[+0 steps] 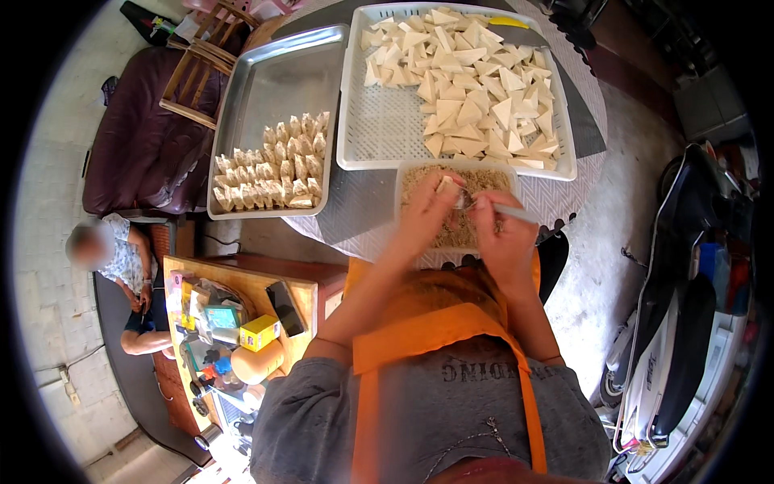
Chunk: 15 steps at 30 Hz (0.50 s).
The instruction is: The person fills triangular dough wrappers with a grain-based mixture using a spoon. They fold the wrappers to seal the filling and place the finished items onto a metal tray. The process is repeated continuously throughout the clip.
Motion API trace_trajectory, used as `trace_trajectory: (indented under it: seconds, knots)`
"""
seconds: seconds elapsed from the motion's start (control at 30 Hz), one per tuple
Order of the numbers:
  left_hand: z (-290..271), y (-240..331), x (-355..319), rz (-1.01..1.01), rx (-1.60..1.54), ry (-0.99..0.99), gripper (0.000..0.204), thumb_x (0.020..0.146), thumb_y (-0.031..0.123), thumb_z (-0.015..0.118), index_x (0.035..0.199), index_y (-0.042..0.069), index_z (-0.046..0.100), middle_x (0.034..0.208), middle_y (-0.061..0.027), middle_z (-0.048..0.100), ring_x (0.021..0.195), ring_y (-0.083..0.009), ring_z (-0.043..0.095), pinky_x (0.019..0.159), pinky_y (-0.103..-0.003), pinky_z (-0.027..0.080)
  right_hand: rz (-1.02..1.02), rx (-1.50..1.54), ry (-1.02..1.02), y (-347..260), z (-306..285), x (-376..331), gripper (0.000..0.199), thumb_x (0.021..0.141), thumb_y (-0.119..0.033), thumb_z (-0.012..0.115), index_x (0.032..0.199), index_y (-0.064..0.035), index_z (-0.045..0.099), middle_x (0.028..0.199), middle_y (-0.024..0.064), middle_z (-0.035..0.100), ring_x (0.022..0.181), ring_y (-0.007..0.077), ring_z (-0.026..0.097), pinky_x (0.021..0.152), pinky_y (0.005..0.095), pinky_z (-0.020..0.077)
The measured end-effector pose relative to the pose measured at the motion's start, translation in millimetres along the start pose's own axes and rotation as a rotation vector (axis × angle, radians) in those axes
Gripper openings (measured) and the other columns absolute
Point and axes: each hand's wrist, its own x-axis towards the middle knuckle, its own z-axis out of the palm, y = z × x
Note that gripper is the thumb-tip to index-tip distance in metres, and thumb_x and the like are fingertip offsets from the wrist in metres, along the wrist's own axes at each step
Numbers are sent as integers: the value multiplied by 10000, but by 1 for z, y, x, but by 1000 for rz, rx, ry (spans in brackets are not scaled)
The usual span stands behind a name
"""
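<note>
Left hand (426,211) is pinching a pale triangular tofu piece (448,186) over the clear rectangular plastic tub of brownish minced filling (419,179). Right hand (501,230) is gripping a thin metal spoon (484,204), fingers curled round the handle, bowl end touching the tofu piece. Both hands are hovering just above the tub, nearly touching each other. White perforated plastic tray (379,129) is sitting just beyond the tub, carrying loose pale tofu triangles (476,89). Silver rectangular metal tray (278,81) is lying to its left, holding rows of stuffed pieces (274,173). Everything is resting on the round patterned table (355,206).
</note>
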Motion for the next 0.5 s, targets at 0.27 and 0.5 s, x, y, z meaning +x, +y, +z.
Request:
trace_trajectory:
  seconds: [0.27,0.5]
  knots:
    - [-16,-9,10,-15,-257,44,250,998,272,460,872,65,520,688,-6,468,559,-101,459,473,-237,397,101,123,161,9,-25,2,116,922,-41,556,898,45,630,732,78,639,648,145,646,594,249,530]
    - [-11,-7,5,-336,-523,-67,494,1008,430,381,634,107,384,533,-5,397,410,-98,333,341,-249,248,318,249,-1,30,-24,-17,163,951,-88,527,935,41,624,731,92,650,645,139,651,592,240,523]
